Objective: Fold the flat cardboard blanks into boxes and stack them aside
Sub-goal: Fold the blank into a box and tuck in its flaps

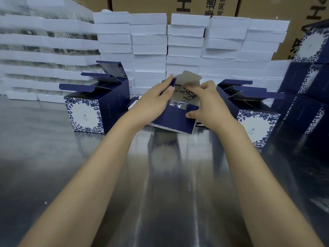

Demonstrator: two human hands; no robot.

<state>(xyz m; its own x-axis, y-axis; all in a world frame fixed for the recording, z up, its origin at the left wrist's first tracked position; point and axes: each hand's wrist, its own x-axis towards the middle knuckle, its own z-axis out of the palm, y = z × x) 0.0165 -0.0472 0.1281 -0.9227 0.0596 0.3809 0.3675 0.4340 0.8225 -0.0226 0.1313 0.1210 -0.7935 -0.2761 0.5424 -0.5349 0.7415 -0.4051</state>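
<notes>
A half-formed navy and white floral box [175,118] lies on the metal table [169,175] in the middle, its flaps standing up. My left hand [153,102] grips its left side, fingers over the upper edge. My right hand [208,104] holds the right side, thumb on the navy front flap, fingers reaching to a blurred inner flap. A folded box [92,111] with open top flaps stands to the left. Another folded box [256,122] with open flaps stands to the right.
Stacks of white foam trays [187,45] form a wall at the back and left. Brown cartons [204,6] rise behind them. A stack of finished navy boxes [309,82] stands at the right edge.
</notes>
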